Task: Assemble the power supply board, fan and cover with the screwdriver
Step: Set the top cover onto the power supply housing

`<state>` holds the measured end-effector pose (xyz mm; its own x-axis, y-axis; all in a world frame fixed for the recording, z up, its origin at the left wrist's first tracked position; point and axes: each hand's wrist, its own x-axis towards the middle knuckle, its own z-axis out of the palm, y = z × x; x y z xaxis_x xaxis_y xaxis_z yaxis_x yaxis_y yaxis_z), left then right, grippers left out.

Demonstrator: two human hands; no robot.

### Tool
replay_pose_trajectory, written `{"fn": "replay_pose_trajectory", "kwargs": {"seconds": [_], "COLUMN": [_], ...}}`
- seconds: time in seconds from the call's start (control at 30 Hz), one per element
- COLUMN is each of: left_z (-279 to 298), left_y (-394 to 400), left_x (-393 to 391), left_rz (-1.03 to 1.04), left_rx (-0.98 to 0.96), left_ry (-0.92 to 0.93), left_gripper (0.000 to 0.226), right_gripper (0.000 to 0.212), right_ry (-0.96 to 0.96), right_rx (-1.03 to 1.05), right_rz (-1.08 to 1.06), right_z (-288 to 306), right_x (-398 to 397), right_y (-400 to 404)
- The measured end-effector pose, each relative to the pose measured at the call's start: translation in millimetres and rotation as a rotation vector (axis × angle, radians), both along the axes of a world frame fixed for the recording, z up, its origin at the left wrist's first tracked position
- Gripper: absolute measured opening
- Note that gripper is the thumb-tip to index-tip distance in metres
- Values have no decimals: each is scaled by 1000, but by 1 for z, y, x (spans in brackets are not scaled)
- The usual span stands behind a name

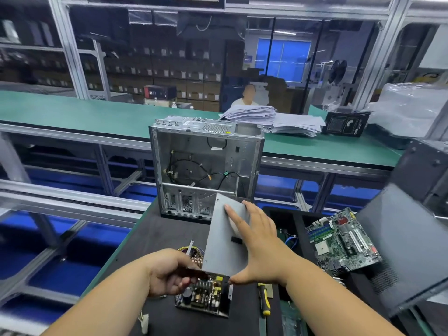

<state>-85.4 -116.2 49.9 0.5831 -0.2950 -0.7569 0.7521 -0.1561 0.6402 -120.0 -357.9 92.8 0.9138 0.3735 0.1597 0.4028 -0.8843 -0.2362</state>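
A grey metal cover (pixel 221 241) stands tilted over the power supply board (pixel 206 295), which lies on the black mat. My right hand (pixel 259 241) lies flat on the cover with fingers spread, the thumb under its lower edge. My left hand (pixel 167 272) pinches the cover's lower left corner beside the board. A yellow-and-black screwdriver (pixel 264 299) lies on the mat just right of the board. No fan is visible to me.
An open computer case (pixel 206 166) stands behind the cover. A green motherboard (pixel 344 241) lies in a black tray at right, with a dark case panel (pixel 402 251) beyond. Paper stacks (pixel 274 120) sit on the green belt. A person sits far behind.
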Motion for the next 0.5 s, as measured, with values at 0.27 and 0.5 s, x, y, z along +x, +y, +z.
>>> {"fn": "replay_pose_trajectory", "kwargs": {"seconds": [0.27, 0.5], "left_z": [-14, -32], "left_y": [44, 58], "left_x": [29, 68], "left_rz": [185, 81], "left_rx": [107, 292], "left_ry": [-223, -578], "left_gripper": [35, 14], "right_gripper": [136, 130], "right_ry": [217, 405], "right_rx": [-102, -217], "right_rz": [10, -29], "right_z": [-5, 4], "right_x": [23, 46], "right_y": [9, 33]}}
